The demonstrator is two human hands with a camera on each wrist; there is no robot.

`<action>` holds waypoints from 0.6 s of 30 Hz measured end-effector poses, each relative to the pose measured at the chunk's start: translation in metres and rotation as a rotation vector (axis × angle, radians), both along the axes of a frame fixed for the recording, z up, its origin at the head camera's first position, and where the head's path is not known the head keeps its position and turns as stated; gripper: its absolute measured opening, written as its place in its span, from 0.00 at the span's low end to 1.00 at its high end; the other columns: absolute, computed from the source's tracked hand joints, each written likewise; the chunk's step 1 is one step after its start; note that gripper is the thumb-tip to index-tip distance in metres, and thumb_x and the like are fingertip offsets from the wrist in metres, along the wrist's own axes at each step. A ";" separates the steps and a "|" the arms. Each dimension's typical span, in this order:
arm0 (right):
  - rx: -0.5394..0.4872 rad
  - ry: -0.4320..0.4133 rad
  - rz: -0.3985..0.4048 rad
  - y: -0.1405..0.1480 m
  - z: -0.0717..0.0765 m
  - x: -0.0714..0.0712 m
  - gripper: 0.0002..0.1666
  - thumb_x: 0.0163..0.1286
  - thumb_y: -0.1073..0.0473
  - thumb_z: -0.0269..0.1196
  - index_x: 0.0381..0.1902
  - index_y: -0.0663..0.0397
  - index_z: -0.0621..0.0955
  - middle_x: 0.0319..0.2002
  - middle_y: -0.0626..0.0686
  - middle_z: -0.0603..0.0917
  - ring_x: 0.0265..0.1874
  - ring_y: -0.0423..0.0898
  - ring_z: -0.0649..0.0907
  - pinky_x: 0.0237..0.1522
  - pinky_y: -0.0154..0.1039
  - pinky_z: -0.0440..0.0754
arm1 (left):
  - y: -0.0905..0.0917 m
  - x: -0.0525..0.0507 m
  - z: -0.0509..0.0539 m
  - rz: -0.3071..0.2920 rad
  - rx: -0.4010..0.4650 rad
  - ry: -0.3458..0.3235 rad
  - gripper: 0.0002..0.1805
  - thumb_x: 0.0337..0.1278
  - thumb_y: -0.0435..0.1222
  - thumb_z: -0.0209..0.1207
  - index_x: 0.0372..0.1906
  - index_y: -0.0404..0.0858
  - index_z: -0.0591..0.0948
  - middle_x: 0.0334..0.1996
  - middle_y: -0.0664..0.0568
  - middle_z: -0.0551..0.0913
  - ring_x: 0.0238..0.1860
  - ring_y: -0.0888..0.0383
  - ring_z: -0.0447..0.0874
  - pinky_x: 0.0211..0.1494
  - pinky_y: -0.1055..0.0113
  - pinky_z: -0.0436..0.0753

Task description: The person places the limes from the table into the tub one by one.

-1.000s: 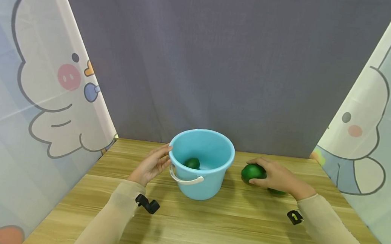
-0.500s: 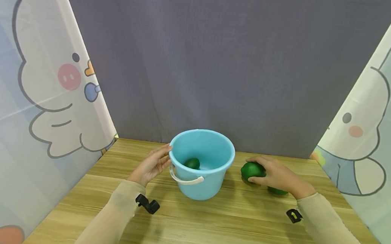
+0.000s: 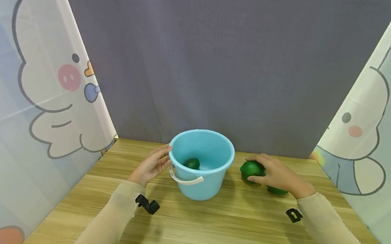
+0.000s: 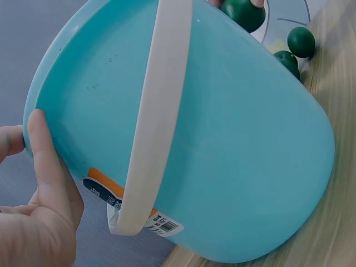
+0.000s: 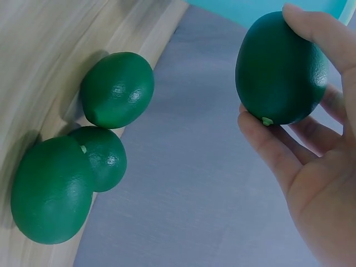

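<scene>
In the head view a light blue bucket (image 3: 199, 184) stands upright on the table, a green lime (image 3: 191, 163) inside it. My left hand (image 3: 152, 165) touches the bucket's left rim with nearly straight fingers. The left wrist view shows a fingertip (image 4: 40, 125) against the bucket wall just below the rim. To the right of the bucket, my right hand (image 3: 275, 175) holds a lime (image 3: 251, 169) between thumb and fingers. The right wrist view shows this held lime (image 5: 278, 69) clearly, its pale stem end facing down in the picture.
Three more limes sit close together on the wooden table (image 3: 188, 227), one large lime (image 5: 53, 192) among them; in the head view the right hand partly covers them. The white handle (image 3: 186, 181) hangs on the bucket's front left. A grey curtain (image 3: 216, 63) stands behind.
My right hand has shifted very slightly left with the lime, uncovering a bit more of a lime behind it. The left hand and the bucket stay where they were.
</scene>
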State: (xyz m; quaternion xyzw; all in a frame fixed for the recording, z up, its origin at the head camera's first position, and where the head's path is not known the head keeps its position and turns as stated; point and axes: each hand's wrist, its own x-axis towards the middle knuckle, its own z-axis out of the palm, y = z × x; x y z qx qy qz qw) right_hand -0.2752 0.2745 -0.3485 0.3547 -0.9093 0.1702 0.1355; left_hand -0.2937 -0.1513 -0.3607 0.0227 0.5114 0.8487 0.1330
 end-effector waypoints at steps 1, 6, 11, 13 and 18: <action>-0.001 0.000 -0.002 0.000 0.001 0.000 0.33 0.62 0.47 0.74 0.61 0.52 0.78 0.51 0.53 0.81 0.42 0.45 0.82 0.39 0.43 0.87 | 0.000 0.000 0.000 0.000 -0.001 0.001 0.26 0.75 0.35 0.55 0.71 0.34 0.65 0.42 0.50 0.76 0.33 0.65 0.80 0.34 0.81 0.85; -0.011 -0.008 -0.010 -0.001 0.005 0.002 0.34 0.62 0.46 0.74 0.61 0.54 0.78 0.50 0.52 0.81 0.42 0.44 0.81 0.40 0.43 0.86 | 0.000 0.000 0.000 -0.003 0.000 0.005 0.26 0.75 0.35 0.55 0.72 0.34 0.65 0.41 0.50 0.77 0.33 0.65 0.80 0.34 0.81 0.85; -0.009 -0.024 -0.017 -0.001 0.008 0.004 0.35 0.62 0.45 0.74 0.62 0.54 0.78 0.49 0.51 0.80 0.43 0.45 0.81 0.42 0.45 0.86 | 0.000 0.000 -0.001 -0.005 0.003 0.006 0.27 0.75 0.35 0.55 0.72 0.34 0.64 0.42 0.50 0.77 0.33 0.65 0.80 0.34 0.82 0.85; -0.010 -0.018 -0.014 -0.001 0.009 0.005 0.35 0.62 0.46 0.74 0.62 0.55 0.78 0.49 0.51 0.80 0.43 0.45 0.81 0.41 0.45 0.86 | -0.001 0.000 -0.001 -0.005 0.003 0.006 0.27 0.75 0.35 0.55 0.72 0.34 0.64 0.42 0.50 0.77 0.33 0.65 0.80 0.34 0.82 0.85; -0.013 0.003 -0.006 -0.002 0.011 0.005 0.35 0.62 0.46 0.74 0.62 0.55 0.78 0.49 0.52 0.80 0.43 0.45 0.81 0.40 0.44 0.86 | -0.001 0.000 -0.001 -0.003 0.001 0.009 0.27 0.75 0.35 0.55 0.72 0.34 0.65 0.43 0.49 0.77 0.33 0.65 0.80 0.34 0.82 0.85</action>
